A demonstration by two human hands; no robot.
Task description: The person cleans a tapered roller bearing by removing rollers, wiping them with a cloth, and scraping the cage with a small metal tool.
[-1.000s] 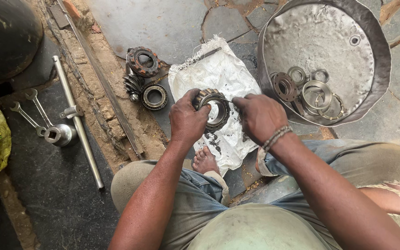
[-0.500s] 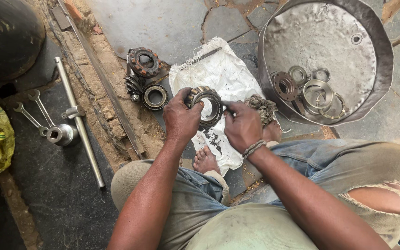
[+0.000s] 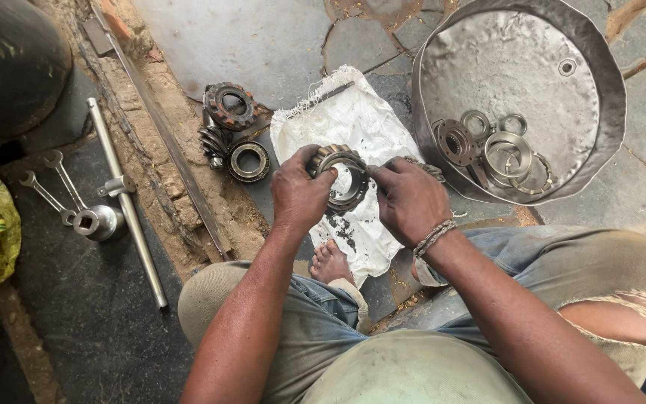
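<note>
Toothed gear ring [image 3: 342,179] held above the white sack cloth [image 3: 353,123], clamped in the left hand [image 3: 300,196]. Right hand [image 3: 409,200] closed on a small dark part, touching the ring's right edge. Step: fitting or cleaning; next calls for steady turning. Since a second ago, right hand dropped lower.

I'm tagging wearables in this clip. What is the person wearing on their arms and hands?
Both arms are bare, with no sleeves or gloves. The right hand has a braided band at the wrist. The left hand and its wrist carry nothing.
</note>
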